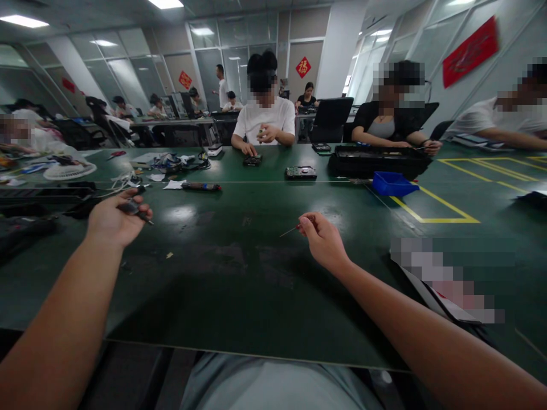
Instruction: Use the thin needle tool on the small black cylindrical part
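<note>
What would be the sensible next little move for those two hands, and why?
Probably bring the hands together: the right hand pinches a thin screwdriver pointing left, the left hand grips a small dark tool, and both are held apart above the green table.

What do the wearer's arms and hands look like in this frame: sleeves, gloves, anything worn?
Both forearms are bare from the frame edge to the wrist: no sleeves show. The left hand and right hand wear no gloves, and no watch, ring or wristband is visible. No markings show on either arm. Below the table edge, a light grey garment shows on the wearer's lap or torso.
</note>
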Motion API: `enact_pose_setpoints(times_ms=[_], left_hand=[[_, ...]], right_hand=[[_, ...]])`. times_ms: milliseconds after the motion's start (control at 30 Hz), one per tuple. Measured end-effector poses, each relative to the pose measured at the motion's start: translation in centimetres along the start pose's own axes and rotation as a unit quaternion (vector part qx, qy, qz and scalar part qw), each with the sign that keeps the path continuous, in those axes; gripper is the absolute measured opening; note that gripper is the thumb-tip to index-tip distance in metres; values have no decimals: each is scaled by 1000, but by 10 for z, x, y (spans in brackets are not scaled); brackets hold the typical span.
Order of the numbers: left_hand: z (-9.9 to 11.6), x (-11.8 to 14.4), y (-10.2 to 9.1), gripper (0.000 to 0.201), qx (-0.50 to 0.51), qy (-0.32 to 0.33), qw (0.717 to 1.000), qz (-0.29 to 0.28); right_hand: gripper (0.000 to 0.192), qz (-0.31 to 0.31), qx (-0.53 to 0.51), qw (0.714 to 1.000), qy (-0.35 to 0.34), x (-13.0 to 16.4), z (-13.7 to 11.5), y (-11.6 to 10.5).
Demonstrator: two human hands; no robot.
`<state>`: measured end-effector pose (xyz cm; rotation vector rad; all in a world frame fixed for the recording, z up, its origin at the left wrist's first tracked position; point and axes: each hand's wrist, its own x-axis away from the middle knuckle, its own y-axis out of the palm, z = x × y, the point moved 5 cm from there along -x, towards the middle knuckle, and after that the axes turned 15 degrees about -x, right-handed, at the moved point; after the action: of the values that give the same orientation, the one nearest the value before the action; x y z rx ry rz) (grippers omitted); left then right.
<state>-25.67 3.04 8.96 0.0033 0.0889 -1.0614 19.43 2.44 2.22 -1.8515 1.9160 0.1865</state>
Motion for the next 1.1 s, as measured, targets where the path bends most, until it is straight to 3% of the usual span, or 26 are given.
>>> enact_pose_setpoints(times_ms=[100, 300, 567, 700, 833, 933, 1000, 1100], left_hand=[[-2, 12, 45, 20, 73, -38, 995, -62], [-6, 46, 129, 26, 93, -79, 978, -167], [-21, 88, 208, 34, 85, -112, 948, -284], [-26, 107, 230, 38, 73, -104, 940, -318], [-33, 120, 241, 38, 21, -34, 942, -334], [-43, 122, 243, 48, -93, 56, 941, -322], [-51, 120, 243, 57, -197, 115, 924, -308], [-59, 116, 241, 47, -304, 183, 891, -284]], right_hand=[[25, -1, -7, 1000, 1, 0, -1, 0], [24, -2, -11, 1000, 4, 1, -3, 0], [25, 2, -17, 1000, 2, 0, -1, -1], [24, 3, -22, 1000, 1, -1, 1, -2], [23, 5, -22, 1000, -7, -1, 0, -2], [25, 7, -16, 1000, -6, -1, -3, -2], [27, 8, -7, 1000, -2, -1, -6, -3], [29, 9, 6, 1000, -5, 0, -11, -4]])
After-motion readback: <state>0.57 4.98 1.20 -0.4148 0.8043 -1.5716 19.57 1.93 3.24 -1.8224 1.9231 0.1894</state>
